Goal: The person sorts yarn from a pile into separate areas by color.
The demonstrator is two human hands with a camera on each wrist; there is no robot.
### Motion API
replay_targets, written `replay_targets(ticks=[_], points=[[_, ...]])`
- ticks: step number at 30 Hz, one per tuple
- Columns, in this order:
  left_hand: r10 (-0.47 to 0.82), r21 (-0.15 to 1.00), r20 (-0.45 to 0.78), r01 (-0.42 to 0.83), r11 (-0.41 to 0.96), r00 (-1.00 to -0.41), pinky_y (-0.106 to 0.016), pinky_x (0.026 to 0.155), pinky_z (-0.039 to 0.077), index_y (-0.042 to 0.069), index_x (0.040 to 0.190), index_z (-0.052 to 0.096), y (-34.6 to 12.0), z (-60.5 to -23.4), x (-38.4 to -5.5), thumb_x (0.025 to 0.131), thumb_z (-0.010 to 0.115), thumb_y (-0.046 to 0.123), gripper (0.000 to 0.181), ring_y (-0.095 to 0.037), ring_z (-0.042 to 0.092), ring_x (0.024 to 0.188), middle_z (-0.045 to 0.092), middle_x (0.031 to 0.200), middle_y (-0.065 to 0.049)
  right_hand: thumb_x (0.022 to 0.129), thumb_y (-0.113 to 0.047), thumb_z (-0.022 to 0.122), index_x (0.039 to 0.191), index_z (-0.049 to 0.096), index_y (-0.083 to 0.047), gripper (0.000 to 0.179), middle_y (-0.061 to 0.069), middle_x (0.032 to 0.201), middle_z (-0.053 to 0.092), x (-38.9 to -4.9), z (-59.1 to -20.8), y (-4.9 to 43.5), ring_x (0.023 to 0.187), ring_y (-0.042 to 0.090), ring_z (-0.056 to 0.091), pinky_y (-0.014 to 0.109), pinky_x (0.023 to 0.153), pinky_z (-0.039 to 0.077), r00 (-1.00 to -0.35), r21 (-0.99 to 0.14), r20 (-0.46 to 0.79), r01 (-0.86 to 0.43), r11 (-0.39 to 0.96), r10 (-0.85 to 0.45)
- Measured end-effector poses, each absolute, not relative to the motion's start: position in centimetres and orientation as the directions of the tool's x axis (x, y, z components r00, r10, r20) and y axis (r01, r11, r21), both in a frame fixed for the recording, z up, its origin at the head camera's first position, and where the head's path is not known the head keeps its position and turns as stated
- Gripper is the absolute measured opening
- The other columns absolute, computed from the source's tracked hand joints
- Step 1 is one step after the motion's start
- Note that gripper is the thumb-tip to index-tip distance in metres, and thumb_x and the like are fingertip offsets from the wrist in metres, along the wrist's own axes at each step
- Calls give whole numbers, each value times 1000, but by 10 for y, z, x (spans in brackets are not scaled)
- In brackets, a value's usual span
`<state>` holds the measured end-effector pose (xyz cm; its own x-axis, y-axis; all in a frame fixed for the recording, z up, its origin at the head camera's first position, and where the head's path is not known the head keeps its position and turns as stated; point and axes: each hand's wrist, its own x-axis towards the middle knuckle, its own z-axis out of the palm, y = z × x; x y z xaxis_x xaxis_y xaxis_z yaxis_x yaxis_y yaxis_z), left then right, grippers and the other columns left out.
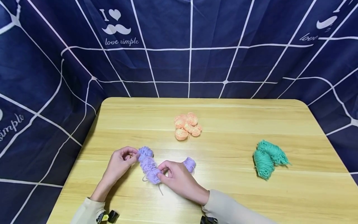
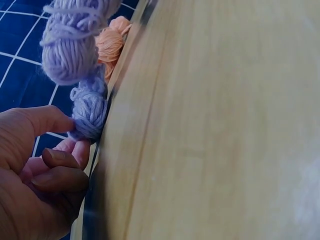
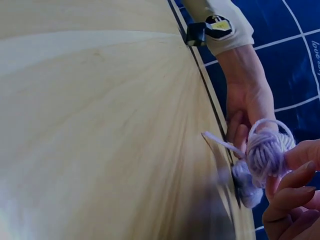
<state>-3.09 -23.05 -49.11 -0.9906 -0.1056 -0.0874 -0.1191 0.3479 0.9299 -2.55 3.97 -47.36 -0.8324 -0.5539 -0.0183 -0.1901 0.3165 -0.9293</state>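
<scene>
A bundle of purple yarn [image 1: 149, 166], with several lobes and a few loose strands, spans the gap between the two hands. My left hand [image 1: 120, 163] pinches its far left end between thumb and fingertips; the left wrist view shows that purple lobe [image 2: 90, 112] at the fingertips. With thumb and index finger, my right hand [image 1: 179, 179] pinches the near right end, and a loop stands up from that lobe [image 3: 267, 155] in the right wrist view. Just beyond the right hand lies another piece of purple yarn [image 1: 190, 165], partly hidden by it.
A cluster of small peach yarn balls [image 1: 184, 126] lies at the middle of the wooden table [image 1: 223, 199]. Two green yarn skeins [image 1: 267, 158] rest against each other on the right. Dark blue cloth [image 1: 167, 65] with white lines surrounds the table's back and sides.
</scene>
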Motion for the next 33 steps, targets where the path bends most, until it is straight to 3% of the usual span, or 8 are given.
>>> replay_targets(ticks=[14, 33], points=[[-100, 926, -81, -112, 360, -992, -20, 58, 41, -4, 105, 76, -232, -491, -32, 93, 79, -1, 13, -10, 51, 66, 64, 82, -7, 96, -12, 82, 108, 78, -14, 13, -13, 94, 73, -28, -477, 24, 56, 1, 49, 22, 51, 43, -819, -894, -66, -205, 399, -570], [-98, 924, -81, -111, 365, -992, -22, 59, 44, -4, 108, 77, -234, -492, -30, 99, 77, 5, 13, -12, 54, 69, 67, 87, -9, 95, -11, 81, 104, 79, -14, 9, -15, 88, 69, -35, -482, 11, 58, 2, 48, 23, 56, 44, -817, -856, -102, -218, 469, -567]])
